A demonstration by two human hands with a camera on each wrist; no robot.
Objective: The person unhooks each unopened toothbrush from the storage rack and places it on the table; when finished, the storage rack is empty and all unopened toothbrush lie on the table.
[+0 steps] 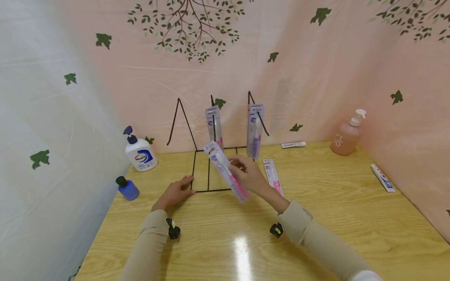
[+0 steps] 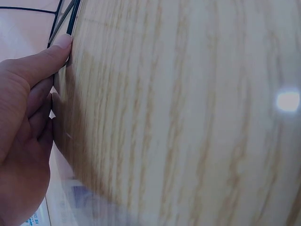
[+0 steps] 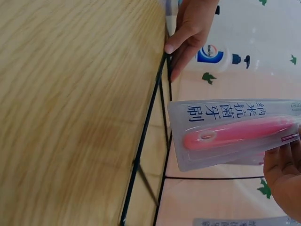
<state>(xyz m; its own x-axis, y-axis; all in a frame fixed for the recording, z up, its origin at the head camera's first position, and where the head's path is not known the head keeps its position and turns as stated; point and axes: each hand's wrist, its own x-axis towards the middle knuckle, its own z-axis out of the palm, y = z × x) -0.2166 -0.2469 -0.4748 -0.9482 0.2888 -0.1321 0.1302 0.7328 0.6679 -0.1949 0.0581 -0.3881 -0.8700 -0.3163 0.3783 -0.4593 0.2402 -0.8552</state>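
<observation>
My right hand (image 1: 247, 174) grips a packaged pink toothbrush (image 1: 228, 170) by the edge of its blister pack, tilted above the base of a black wire display rack (image 1: 208, 171). In the right wrist view, the pink handle shows through the clear pack (image 3: 225, 134). My left hand (image 1: 174, 194) holds the rack's front left corner, its thumb on the wire in the left wrist view. On the rack's middle hook hangs one packaged toothbrush (image 1: 214, 123); a purple one (image 1: 255, 132) hangs on the right hook. The left hook (image 1: 178, 117) carries nothing.
Another packaged pink toothbrush (image 1: 272, 175) lies right of the rack. To the left stand a white pump bottle (image 1: 140, 156) and a small blue bottle (image 1: 128, 190). A pink pump bottle (image 1: 346, 136) and two toothpaste tubes, one white (image 1: 293, 144), one blue-and-white (image 1: 383, 178), are on the right.
</observation>
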